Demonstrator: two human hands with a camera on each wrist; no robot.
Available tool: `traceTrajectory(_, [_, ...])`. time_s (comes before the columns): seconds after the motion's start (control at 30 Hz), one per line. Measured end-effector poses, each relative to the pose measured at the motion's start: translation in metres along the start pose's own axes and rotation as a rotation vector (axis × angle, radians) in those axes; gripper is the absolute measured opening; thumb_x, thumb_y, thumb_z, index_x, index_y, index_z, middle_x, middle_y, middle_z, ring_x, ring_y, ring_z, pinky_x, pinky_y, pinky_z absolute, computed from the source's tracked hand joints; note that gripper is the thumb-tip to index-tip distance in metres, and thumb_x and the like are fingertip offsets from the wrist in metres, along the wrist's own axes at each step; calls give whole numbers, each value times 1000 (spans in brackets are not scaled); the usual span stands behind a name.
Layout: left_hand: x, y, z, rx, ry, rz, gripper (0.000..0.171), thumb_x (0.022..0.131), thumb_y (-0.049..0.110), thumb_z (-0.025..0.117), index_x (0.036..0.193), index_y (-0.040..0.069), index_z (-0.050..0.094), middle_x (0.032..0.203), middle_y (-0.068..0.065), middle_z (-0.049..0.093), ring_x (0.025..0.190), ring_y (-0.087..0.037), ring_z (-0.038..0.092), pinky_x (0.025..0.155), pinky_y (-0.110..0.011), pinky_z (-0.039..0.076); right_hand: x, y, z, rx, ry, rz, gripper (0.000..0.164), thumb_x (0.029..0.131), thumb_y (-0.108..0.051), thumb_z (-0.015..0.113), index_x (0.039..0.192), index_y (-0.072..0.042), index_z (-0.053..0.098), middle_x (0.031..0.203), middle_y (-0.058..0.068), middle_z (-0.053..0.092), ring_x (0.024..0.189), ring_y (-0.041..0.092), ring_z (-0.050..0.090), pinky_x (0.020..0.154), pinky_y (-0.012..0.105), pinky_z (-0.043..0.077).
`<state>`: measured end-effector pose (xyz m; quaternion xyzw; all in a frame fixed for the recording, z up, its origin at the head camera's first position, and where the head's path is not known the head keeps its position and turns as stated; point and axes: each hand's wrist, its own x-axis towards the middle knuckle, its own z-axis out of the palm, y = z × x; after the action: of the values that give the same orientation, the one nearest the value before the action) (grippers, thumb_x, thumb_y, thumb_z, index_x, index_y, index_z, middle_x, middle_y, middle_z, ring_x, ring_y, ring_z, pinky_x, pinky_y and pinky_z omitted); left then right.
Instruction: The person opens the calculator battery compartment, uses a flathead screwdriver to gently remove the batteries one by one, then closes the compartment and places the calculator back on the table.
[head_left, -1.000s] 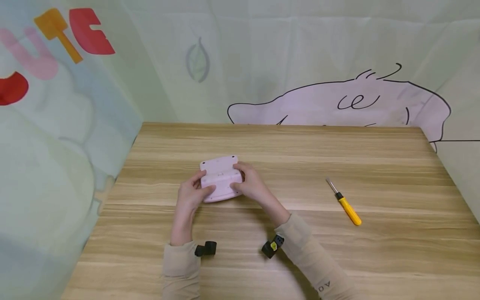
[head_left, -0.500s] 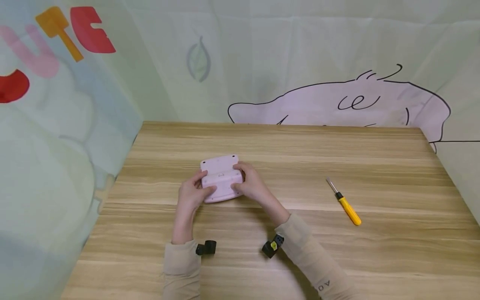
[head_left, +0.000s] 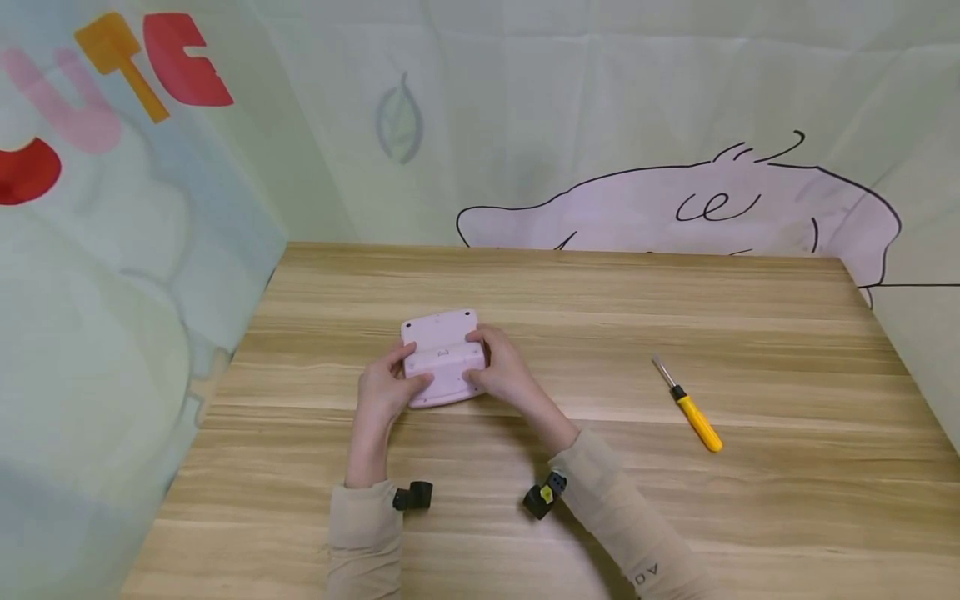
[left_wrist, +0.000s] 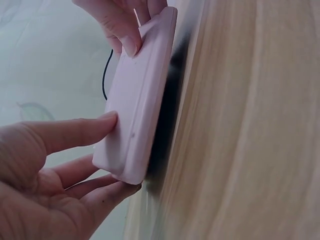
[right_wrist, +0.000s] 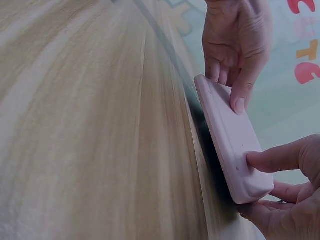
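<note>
- Head: pink device (head_left: 444, 354) over table (head_left: 562, 317), left hand (head_left: 382, 390) and right hand (head_left: 507, 364) clamped on opposite ends; screwdriver (head_left: 690, 408) well apart.
- Left wrist: thumb on face, fingers behind.
- Right wrist: same pinch; best keep 2 grips even.

The counter (head_left: 562, 312) has a top of light brown wood look, and its darker and paler grain runs from side to side. Behind it stands a back wall (head_left: 525, 100) of pale grey-green sheet, which shows soft creases. On this sheet there is a faint leaf drawing (head_left: 400, 125) and, more to the right, a pale lilac cartoon figure (head_left: 637, 208) with a black outline, its lower part hidden behind the counter's far edge. The left wall (head_left: 90, 333) is pale green and blue; it carries a pink letter U (head_left: 63, 100), an orange letter T (head_left: 123, 62) and a red letter E (head_left: 187, 62). The light is soft and rather even.
</note>
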<state>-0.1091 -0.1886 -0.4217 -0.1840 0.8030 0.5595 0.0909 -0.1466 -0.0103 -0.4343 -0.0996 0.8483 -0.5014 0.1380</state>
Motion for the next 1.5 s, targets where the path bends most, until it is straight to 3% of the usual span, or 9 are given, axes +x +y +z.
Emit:
traceTrajectory(0.77, [-1, -3, 1, 120, 19, 48, 58, 83, 0, 68, 138, -1, 49, 156, -16, 29, 141, -32, 34, 113, -38, 35, -1, 2, 1, -14, 18, -28, 41, 80, 6, 65, 120, 2, 57, 147, 22, 42, 138, 37, 38, 117, 46, 30])
traceTrajectory(0.97, [0, -4, -1, 220, 29, 87, 58, 83, 6, 70, 138, 1, 49, 155, -16, 33, 144, -34, 30, 118, -42, 27, -2, 2, -1, -40, 10, -45, 42, 80, 2, 66, 120, 1, 58, 146, 21, 44, 137, 37, 40, 116, 46, 31])
traceTrajectory(1.2, [2, -10, -6, 297, -9, 137, 55, 84, 11, 69, 137, 6, 52, 155, -14, 33, 145, -37, 25, 120, -50, 19, -2, 3, -1, -52, 10, -43, 40, 82, -2, 68, 120, -1, 58, 145, 21, 45, 137, 35, 41, 115, 46, 32])
traceTrajectory(1.33, [2, -11, -8, 311, -24, 154, 53, 85, 9, 68, 135, 6, 54, 156, -15, 33, 146, -38, 24, 120, -53, 18, -1, 3, 1, -121, 15, -87, 38, 82, -3, 69, 119, -1, 60, 146, 20, 44, 137, 34, 41, 115, 44, 34])
traceTrajectory(1.5, [3, -12, -9, 323, -33, 163, 53, 85, 9, 68, 135, 6, 54, 156, -16, 32, 145, -39, 23, 119, -55, 18, -3, -1, 3, -228, -10, -164, 39, 82, -4, 69, 121, -4, 60, 151, 17, 40, 143, 32, 32, 119, 46, 27])
